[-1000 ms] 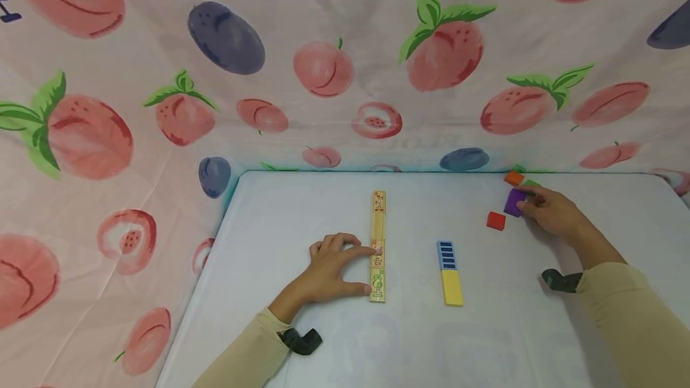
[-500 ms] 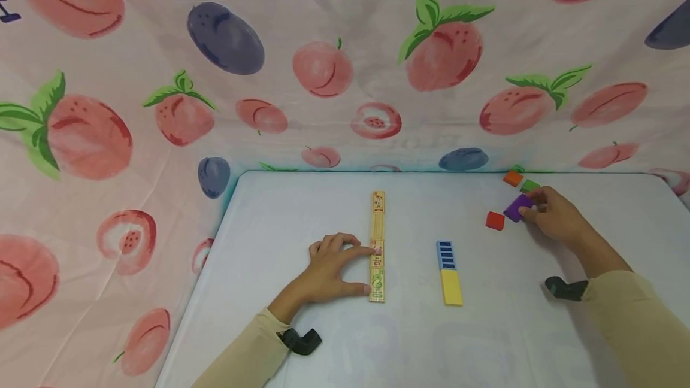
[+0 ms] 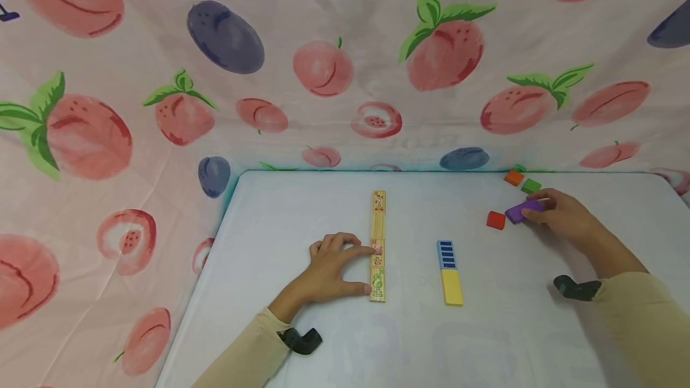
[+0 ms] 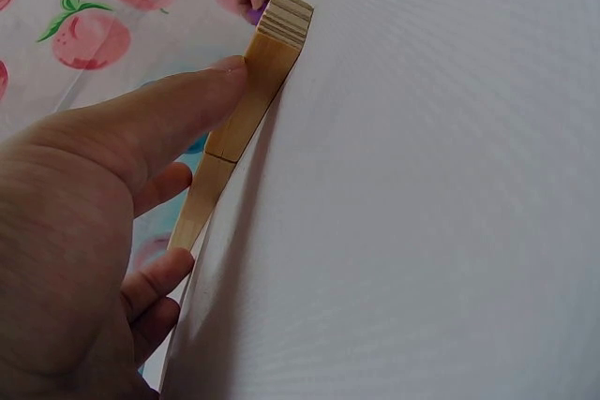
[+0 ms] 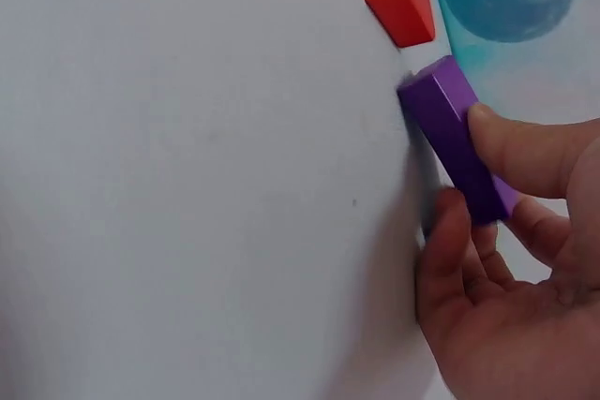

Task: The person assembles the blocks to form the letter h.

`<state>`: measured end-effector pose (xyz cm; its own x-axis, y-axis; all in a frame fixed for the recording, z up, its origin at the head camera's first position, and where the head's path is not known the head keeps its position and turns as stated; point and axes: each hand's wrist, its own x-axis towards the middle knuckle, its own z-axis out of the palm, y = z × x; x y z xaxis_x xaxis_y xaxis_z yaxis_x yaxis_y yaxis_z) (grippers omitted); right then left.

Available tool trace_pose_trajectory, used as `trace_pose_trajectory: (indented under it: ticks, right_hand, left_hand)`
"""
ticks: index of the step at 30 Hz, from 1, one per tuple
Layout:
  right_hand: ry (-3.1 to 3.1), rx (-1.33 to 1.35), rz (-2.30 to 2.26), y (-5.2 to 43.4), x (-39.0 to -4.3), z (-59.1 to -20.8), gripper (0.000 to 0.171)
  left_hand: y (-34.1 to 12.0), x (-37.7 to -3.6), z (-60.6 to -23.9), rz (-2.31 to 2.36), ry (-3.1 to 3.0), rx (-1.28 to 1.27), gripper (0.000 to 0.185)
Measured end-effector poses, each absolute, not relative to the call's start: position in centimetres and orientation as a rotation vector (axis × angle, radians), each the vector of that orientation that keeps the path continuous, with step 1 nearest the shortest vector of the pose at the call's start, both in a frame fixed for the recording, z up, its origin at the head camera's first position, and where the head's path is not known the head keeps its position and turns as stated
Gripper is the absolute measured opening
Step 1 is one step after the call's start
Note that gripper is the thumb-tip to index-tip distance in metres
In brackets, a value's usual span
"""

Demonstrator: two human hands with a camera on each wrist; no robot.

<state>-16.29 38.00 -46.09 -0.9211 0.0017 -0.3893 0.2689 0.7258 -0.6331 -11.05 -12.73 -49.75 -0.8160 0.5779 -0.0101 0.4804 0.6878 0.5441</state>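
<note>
Head view: two hands on a smooth white worktop [image 3: 334,208], fruit-print cloth behind.
Right hand [image 3: 560,215] pinches a purple rectangular block [image 3: 521,211] at right; left hand [image 3: 334,268], fingers relaxed, touches a printed wooden strip [image 3: 378,226] at centre.

On the table [image 3: 517,328], the left hand [image 3: 329,268] rests against the left side of a long domino row [image 3: 378,244], a shorter two-block row [image 3: 449,272] lies to its right, and farther right the right hand [image 3: 560,217] pinches a block [image 3: 521,211] beside three loose blocks [image 3: 496,220].
</note>
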Motion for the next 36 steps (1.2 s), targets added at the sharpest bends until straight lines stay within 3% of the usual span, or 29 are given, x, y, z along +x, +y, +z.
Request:
trace_pose_trajectory:
  ticks: [5,15,28,36]
  right_hand:
    - [2.409,0.267,-1.199,38.6,-16.0,-45.7,0.076]
    - [2.050,0.386,-1.667,38.2,-15.7,-45.2,0.028]
    - [2.291,0.191,-1.453,34.7,-14.6,-44.4,0.071]
    - [2.531,0.091,-1.172,31.8,-14.1,-43.8,0.074]
  left_hand:
    - [-12.7,-11.0,-49.6,0.799,2.713,0.857,0.068]
    - [-12.7,-11.0,-49.4,0.805,2.714,0.851,0.067]
    - [-12.7,-11.0,-49.5,0.808,2.715,0.868,0.068]
    - [-12.7,-11.0,-49.4,0.791,2.723,0.864,0.068]
